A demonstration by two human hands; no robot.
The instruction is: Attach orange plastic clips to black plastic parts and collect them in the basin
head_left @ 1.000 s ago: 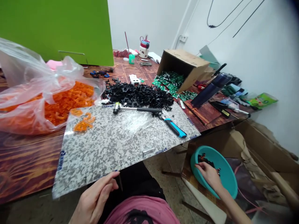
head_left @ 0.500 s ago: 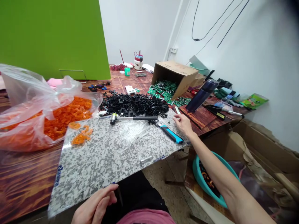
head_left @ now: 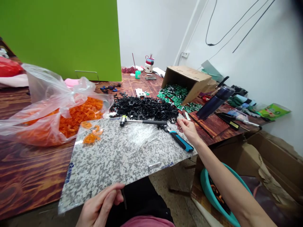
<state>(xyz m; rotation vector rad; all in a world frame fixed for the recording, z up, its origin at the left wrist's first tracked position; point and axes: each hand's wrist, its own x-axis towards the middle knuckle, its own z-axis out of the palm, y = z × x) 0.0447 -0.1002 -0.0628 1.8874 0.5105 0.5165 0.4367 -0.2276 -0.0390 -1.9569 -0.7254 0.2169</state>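
My right hand (head_left: 188, 128) is at the right end of a heap of small black plastic parts (head_left: 144, 107), thumb and fingers pinched together. Whatever lies between those fingertips is too small to make out. Just beyond it rests a small white piece (head_left: 187, 116); nearer me lies a blue-and-black handled tool (head_left: 181, 141). My left hand (head_left: 104, 201) is low by the slab's front edge, fingers curled closed, with a thin dark strip (head_left: 124, 198) jutting from its fingertips. A small mallet (head_left: 144, 121) and many thin clear pins (head_left: 142, 135) lie on the speckled slab (head_left: 104, 167).
Orange parts fill a clear plastic bag (head_left: 71, 116) at left, with a few loose orange pieces (head_left: 91, 137) on the slab. Green circuit boards (head_left: 174, 94) spill from a tipped carton (head_left: 189, 74). A dark flask (head_left: 214, 102) stands at right. A metal rod (head_left: 154, 164) lies near the front edge.
My right hand has moved left from beside the white piece to the edge of the black heap, its fingers now pinched. My left hand stays low and curled. The view has turned slightly left.
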